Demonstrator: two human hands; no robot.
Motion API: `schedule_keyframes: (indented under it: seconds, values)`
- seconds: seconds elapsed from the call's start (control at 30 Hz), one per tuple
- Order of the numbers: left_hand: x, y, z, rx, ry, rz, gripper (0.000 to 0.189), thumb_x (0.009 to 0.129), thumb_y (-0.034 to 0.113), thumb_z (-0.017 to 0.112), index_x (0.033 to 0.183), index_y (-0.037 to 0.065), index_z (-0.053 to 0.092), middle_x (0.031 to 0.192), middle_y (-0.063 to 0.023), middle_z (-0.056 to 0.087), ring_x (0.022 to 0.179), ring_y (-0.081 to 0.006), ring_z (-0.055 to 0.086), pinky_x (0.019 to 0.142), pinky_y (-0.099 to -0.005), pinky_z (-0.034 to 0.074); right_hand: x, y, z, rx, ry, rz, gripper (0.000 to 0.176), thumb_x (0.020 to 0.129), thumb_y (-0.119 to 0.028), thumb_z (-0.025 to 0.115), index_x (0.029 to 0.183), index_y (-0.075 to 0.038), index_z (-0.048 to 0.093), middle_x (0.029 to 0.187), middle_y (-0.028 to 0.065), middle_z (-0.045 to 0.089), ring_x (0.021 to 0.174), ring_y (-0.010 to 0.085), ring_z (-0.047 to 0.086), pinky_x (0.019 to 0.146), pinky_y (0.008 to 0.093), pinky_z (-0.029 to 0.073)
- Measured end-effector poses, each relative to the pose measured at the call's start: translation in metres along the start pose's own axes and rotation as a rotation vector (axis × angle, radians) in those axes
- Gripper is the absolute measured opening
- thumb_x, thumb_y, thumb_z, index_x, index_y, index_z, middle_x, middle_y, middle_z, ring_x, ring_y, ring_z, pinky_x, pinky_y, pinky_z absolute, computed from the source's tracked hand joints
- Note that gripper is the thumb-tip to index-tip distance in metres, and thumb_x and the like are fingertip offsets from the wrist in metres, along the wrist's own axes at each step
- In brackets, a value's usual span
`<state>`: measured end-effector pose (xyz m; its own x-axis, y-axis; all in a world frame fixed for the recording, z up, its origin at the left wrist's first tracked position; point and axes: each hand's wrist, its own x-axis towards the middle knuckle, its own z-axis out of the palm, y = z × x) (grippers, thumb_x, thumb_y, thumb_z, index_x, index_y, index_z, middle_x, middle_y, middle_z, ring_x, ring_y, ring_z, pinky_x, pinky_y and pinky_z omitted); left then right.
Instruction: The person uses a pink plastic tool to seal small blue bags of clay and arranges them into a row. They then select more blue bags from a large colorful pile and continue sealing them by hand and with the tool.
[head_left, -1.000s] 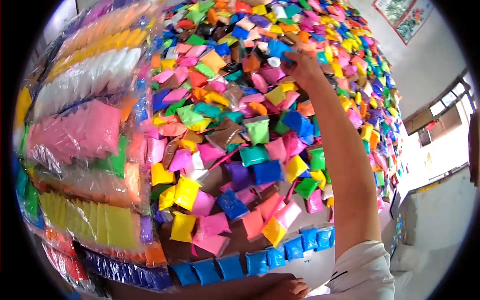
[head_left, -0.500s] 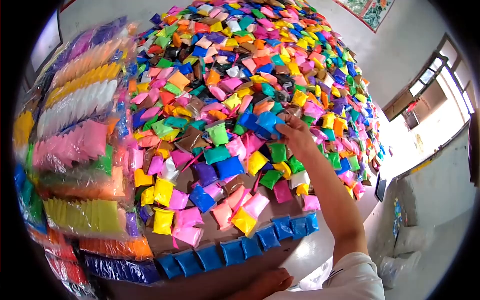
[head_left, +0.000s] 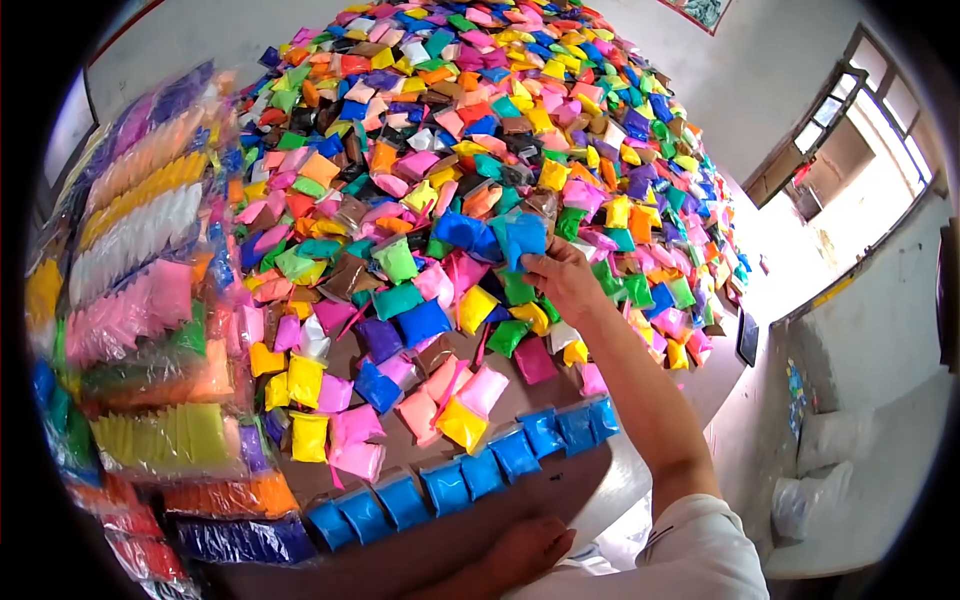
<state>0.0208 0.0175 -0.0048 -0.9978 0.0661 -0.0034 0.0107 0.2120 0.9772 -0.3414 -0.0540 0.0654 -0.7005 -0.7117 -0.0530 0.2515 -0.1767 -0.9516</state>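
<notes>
Beyond the row of blue packets [head_left: 482, 472], a held packet [head_left: 523, 235] is pinched by its near edge in the right hand [head_left: 572, 282]; probably light, soft and slippery, it is best gripped there. The left hand's [head_left: 533, 546] grip cannot be told.

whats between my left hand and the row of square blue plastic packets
In the head view, a bare stretch of brown tabletop lies between your left hand and the row of square blue plastic packets.
</notes>
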Motion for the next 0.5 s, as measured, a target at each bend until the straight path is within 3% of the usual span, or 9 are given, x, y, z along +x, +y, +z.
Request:
schedule_keyframes:
  seconds: [0.13,0.37,0.5]
  values:
    - [-0.003,-0.003,0.001,-0.007,0.045,0.056,0.012,0.089,0.009,0.067,0.08,0.004,0.061,0.08,-0.0149,0.064,0.076,-0.0326,0.065,0.064,-0.0416,0.054,-0.022,0.004,-0.004,-0.113,-0.089,-0.008,0.026,0.09,-0.012,0.077,0.114,-0.01,0.067,0.099,-0.0027,0.07,0.087,0.0098,0.065,0.075,0.0262,0.052]
    - [0.001,0.001,0.002,-0.034,0.151,0.161,0.021,0.089,0.013,0.067,0.073,0.003,0.058,0.077,-0.0185,0.06,0.07,-0.0365,0.062,0.06,-0.0432,0.051,-0.072,0.009,-0.002,-0.125,-0.172,-0.099,0.036,0.091,-0.012,0.075,0.125,-0.009,0.063,0.109,-0.0017,0.069,0.095,0.0091,0.063,0.084,0.0261,0.051]
    - [0.005,0.011,-0.007,-0.027,0.133,0.131,0.025,0.092,0.015,0.064,0.073,0.002,0.055,0.078,-0.0193,0.059,0.071,-0.0378,0.061,0.062,-0.045,0.049,-0.112,-0.007,0.021,-0.206,-0.059,-0.146,0.033,0.091,-0.01,0.075,0.121,-0.004,0.063,0.108,0.0,0.068,0.098,0.0092,0.063,0.084,0.026,0.053]
